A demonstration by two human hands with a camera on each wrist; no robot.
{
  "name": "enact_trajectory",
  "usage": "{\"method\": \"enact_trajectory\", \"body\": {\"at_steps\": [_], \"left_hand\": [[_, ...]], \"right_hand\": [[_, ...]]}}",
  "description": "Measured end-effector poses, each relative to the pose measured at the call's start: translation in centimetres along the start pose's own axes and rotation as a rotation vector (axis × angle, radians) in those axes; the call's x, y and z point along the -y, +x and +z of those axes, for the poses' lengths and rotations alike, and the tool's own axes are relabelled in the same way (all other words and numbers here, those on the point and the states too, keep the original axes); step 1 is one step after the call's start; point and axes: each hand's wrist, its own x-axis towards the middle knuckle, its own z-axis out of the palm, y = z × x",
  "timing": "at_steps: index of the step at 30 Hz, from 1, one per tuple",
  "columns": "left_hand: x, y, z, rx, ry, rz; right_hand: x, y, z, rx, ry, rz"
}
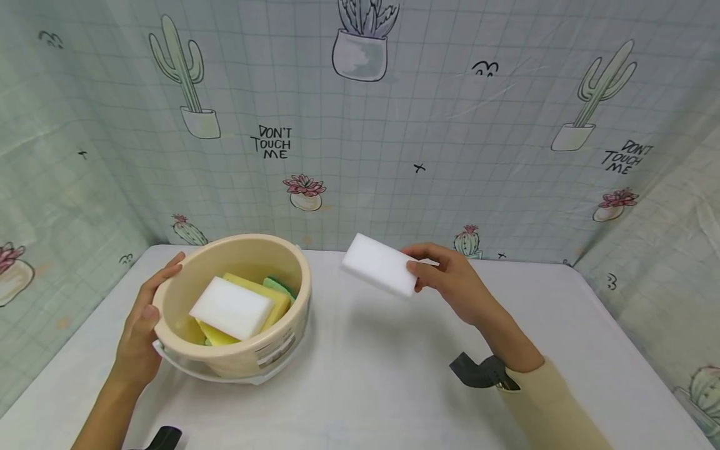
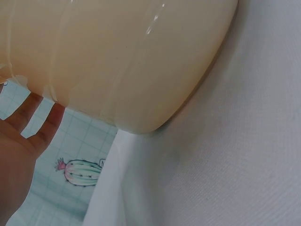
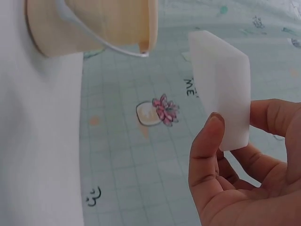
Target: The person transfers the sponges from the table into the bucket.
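My right hand (image 1: 452, 279) pinches a white rectangular sponge (image 1: 379, 264) by one end, between thumb and fingers. This sponge is held above the table, apart from the bucket. In the right wrist view the thumb lies on one face of the white sponge (image 3: 218, 84). My left hand (image 1: 145, 325) rests against the left side of a cream bucket (image 1: 227, 357), its fingers fairly straight along the outer wall. Inside the bucket a second white sponge (image 1: 232, 307) lies on top of yellow sponges (image 1: 278, 304). A green piece (image 1: 279, 286) shows partly behind them.
The bucket's pale handle (image 1: 208, 375) hangs down around its near side. A white-covered table (image 1: 349, 381) carries the bucket. Behind and at both sides hangs a cloth (image 1: 394, 137) printed with cacti and a grid. A dark strap (image 1: 478, 370) sits on my right wrist.
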Motion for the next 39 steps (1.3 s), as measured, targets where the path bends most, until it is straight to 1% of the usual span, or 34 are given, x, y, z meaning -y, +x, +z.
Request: {"method": "enact_trajectory", "body": {"at_steps": [3,12,19,26,30,36,39], "left_hand": [[0.0,0.0,0.0,-0.001,-0.003,0.000],[0.1,0.0,0.0,0.002,-0.004,-0.003],[0.0,0.1,0.0,0.004,-0.001,-0.004],[0.0,0.1,0.0,0.002,0.014,-0.008],[0.0,0.1,0.0,0.003,0.015,-0.005],[0.0,0.0,0.0,0.007,0.008,0.004],[0.0,0.1,0.0,0.009,0.006,0.007]], "right_hand": [[0.6,0.7,0.8,0.020,0.014,-0.018],[2.4,2.8,3.3,0.065,0.043,-0.035],[3.5,4.6,5.4,0.076,0.028,-0.043],[4.3,6.2,8.1,0.081,-0.004,-0.086],[4.7,6.9,9.6,0.065,-0.055,-0.120],[4.9,7.6,11.5,0.025,-0.198,-0.155],[4.9,7.9,12.3,0.016,-0.266,-0.187]]}}
